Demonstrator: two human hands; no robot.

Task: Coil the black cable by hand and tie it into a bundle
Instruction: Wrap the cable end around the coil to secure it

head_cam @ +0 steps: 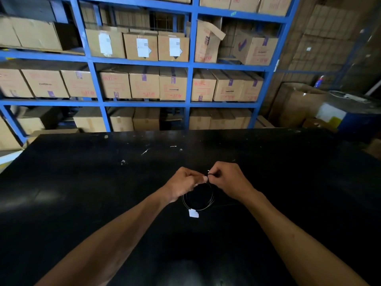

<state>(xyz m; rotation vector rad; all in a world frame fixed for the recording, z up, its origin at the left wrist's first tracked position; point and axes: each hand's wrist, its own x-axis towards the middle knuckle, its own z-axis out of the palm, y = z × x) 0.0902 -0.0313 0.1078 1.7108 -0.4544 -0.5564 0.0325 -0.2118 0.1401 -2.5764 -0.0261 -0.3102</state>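
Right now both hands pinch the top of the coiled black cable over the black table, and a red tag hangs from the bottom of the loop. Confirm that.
Not quite: the tag is white, not red, as the head view shows. The rest holds: the left hand and right hand pinch the top of the coiled black cable over the black table.

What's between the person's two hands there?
In the head view, the top of the coiled black cable, pinched where left hand and right hand meet.
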